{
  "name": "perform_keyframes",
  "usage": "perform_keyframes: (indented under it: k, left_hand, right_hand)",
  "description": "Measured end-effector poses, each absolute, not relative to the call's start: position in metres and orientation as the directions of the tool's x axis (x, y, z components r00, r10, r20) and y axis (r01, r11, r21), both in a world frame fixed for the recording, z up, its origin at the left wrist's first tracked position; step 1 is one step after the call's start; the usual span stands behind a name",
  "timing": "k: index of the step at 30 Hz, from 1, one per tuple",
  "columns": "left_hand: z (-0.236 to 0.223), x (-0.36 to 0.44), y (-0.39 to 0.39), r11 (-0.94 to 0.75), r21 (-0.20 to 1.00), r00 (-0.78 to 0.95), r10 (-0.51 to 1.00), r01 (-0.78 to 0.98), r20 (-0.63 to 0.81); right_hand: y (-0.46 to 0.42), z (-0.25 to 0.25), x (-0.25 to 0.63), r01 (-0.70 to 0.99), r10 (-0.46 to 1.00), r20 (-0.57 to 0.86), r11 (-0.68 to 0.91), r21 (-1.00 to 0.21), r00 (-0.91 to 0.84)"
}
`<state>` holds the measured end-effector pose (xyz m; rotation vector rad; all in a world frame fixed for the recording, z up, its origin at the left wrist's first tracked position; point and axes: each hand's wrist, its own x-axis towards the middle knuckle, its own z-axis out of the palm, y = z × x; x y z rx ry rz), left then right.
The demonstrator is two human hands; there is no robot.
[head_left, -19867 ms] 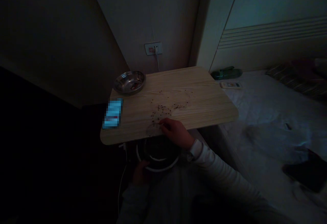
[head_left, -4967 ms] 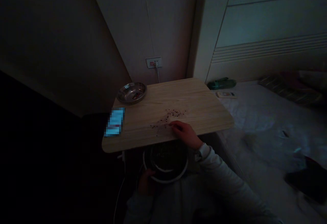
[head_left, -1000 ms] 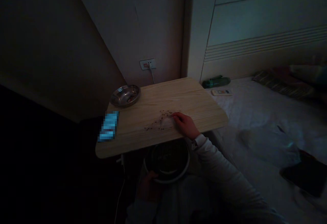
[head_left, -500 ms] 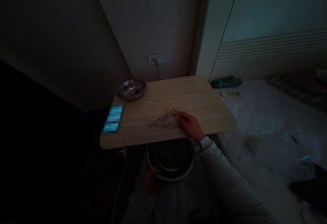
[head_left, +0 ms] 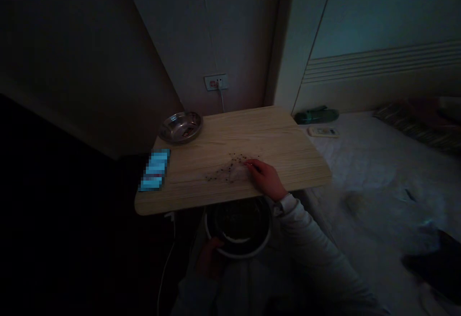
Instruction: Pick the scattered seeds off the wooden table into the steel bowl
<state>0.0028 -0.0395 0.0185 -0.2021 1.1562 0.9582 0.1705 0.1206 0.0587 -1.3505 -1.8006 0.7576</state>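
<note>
On a small light wood table point(head_left: 257, 131), several tiny dark bits point(head_left: 230, 168) lie scattered over a pale patch near the front edge. My right hand point(head_left: 265, 177) rests low over their right side, thumb and fingertips pinched together. Whatever is between those fingertips is too small and dark to make out. Below the table's front edge, a dark round bowl with a pale rim point(head_left: 248, 253) sits at my lap. My left hand point(head_left: 209, 257) grips its rim at the near left, thumb on top. The bowl's contents are too dim to tell.
A shiny metal bowl point(head_left: 181, 128) stands at the table's back left corner. In front of it lies a lit phone point(head_left: 154, 169). Right of the table, a green bottle point(head_left: 317, 115) and a pale remote point(head_left: 323, 132) lie on a white bed sheet point(head_left: 360, 162). A white cable point(head_left: 166, 258) hangs below.
The view has shifted slightly, so the table appears a little further left. My right hand stays pinched over the dark bits, and my left hand keeps its hold on the bowl.
</note>
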Motion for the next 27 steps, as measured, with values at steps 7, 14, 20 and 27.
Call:
perform_keyframes:
  k: [7, 14, 20, 27]
  left_hand:
    - [0.017, 0.001, -0.039, 0.582, 0.34, 0.092, 0.587, -0.739, -0.804]
    - [0.007, 0.006, -0.036, 0.549, 0.351, -0.011, 0.527, -0.758, -0.85]
    - [0.004, 0.005, -0.037, 0.571, 0.376, -0.021, 0.531, -0.729, -0.847]
    - [0.011, 0.001, -0.038, 0.552, 0.361, 0.034, 0.579, -0.751, -0.814]
  right_hand:
    - [0.12, 0.058, 0.171, 0.558, 0.962, 0.219, 0.272, -0.784, -0.162]
    - [0.12, 0.057, 0.171, 0.531, 0.96, 0.228, 0.28, -0.8, -0.164]
    - [0.12, 0.057, 0.171, 0.563, 0.961, 0.214, 0.275, -0.78, -0.173]
    - [0.12, 0.056, 0.173, 0.541, 0.954, 0.218, 0.296, -0.787, -0.205]
